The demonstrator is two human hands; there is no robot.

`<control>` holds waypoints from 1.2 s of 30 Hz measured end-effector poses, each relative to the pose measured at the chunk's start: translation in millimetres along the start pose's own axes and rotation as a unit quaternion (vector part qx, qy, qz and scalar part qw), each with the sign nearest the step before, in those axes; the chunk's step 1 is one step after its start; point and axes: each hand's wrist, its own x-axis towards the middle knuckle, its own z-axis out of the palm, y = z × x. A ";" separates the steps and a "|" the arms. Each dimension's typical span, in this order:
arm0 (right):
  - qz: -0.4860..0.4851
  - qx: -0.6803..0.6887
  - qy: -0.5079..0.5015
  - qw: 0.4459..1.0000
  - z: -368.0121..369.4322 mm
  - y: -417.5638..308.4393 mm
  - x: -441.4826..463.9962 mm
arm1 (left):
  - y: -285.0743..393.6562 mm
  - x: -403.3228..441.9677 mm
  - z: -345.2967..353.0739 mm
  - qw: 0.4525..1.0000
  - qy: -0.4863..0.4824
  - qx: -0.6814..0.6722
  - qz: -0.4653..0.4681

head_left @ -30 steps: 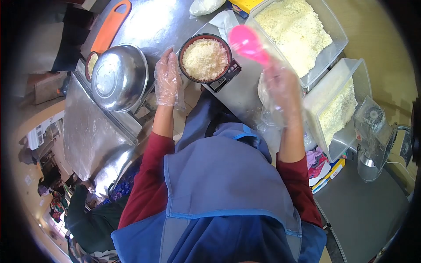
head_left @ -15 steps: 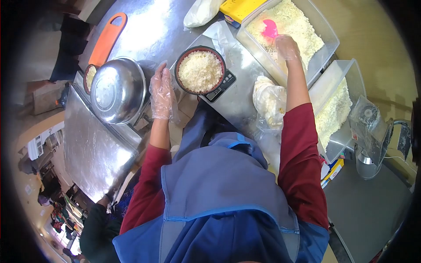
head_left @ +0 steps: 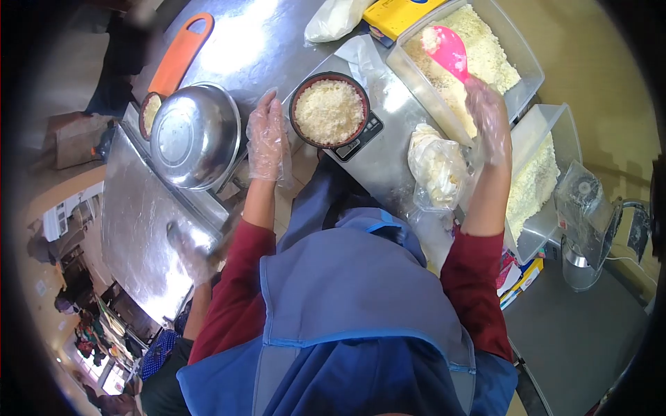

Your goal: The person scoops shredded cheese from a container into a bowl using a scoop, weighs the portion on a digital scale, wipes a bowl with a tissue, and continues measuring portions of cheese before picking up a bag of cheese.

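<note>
My right hand [head_left: 488, 114], in a clear plastic glove, grips a pink spoon [head_left: 451, 54] above a clear bin [head_left: 534, 83] of pale crumbly grated food [head_left: 491, 41]. A small clump rests on the spoon's head. My left hand [head_left: 266, 142], gloved as well, holds nothing; its fingers are stretched out just left of a dark round bowl [head_left: 294, 125]. That bowl is heaped with the same pale crumbs and sits on a digital scale [head_left: 359, 139]. Between the scale and my right arm lies a clear plastic bag [head_left: 437, 170] with whitish contents.
An upturned steel basin [head_left: 194, 135] and an orange-handled board [head_left: 182, 55] stand left. A second bin [head_left: 560, 121] of crumbs is at right, beside a clear-covered appliance [head_left: 586, 201]. A white bag [head_left: 336, 19] and yellow box [head_left: 399, 15] lie behind. Another person's blurred hand [head_left: 187, 249] is lower left.
My right hand has drawn back toward me, lifting the pink spoon out of the crumbs with a small clump. The left hand stays beside the bowl. Another person's arm has come in at lower left.
</note>
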 end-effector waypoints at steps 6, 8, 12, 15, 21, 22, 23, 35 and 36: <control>-0.122 -0.229 -0.063 0.964 53.6 -22.5 -73.6 | -1.3 -1.3 3.3 1.000 -0.009 -0.027 0.010; -0.106 -0.310 -0.109 0.939 72.5 -20.4 -81.6 | -4.1 -2.2 5.3 1.000 -0.001 -0.021 0.015; -0.213 -0.368 -0.042 0.904 97.0 -14.2 -93.9 | -2.7 -7.4 3.5 1.000 0.009 -0.013 0.011; -0.230 -0.358 -0.013 0.905 94.2 -7.8 -95.5 | -7.0 -10.8 2.5 1.000 0.002 -0.021 -0.004; -0.172 -0.318 -0.057 0.930 80.8 -5.4 -84.9 | -12.4 -15.8 1.5 0.999 0.012 -0.031 0.001; -0.165 -0.272 -0.061 0.946 78.9 -3.0 -83.7 | -12.4 -15.6 1.8 0.999 0.012 -0.031 0.001; -0.166 -0.272 -0.062 0.946 76.6 -4.6 -82.9 | -11.9 -15.8 2.1 0.999 0.015 -0.028 0.004; -0.039 -0.235 -0.093 0.967 63.2 -17.4 -88.3 | -8.1 -15.3 8.8 0.999 0.014 -0.037 0.018; -0.038 -0.246 -0.094 0.964 63.1 -16.0 -88.2 | -8.1 -15.6 8.9 0.999 0.013 -0.037 0.018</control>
